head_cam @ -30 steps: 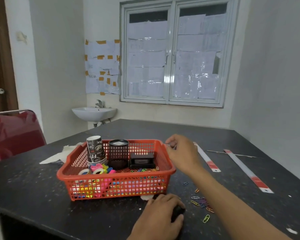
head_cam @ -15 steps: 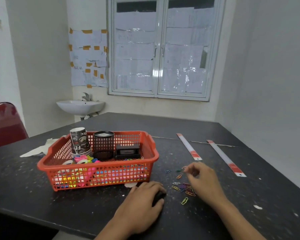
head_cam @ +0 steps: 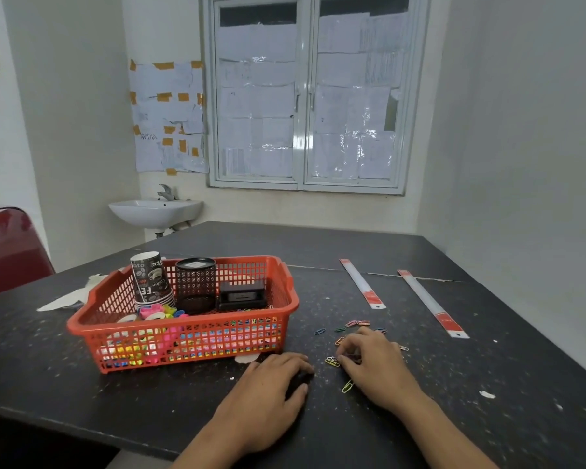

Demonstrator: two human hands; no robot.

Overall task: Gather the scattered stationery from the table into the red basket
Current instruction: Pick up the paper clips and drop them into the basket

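Right grip (head_cam: 376,363) pinches paper clips (head_cam: 332,362) near the worktop (head_cam: 487,434) front edge; left grip (head_cam: 271,384) curls round a dark object (head_cam: 297,380) beside the red basket (head_cam: 190,320).

**Soft Window Daylight, Mild Wide-Angle Bowing**

Dim, cool and even, from the paper-covered white-framed window (head_cam: 305,96) ahead; pale glare on its plastic sheets. Faint, soft shadows only on the speckled black table (head_cam: 454,384), darkest beneath the left hand (head_cam: 268,394), swallowing a small black object (head_cam: 298,380). Slightly smeared at the tiny coloured paper clips (head_cam: 332,362) by the right hand (head_cam: 376,367). Bowed toward the edges.
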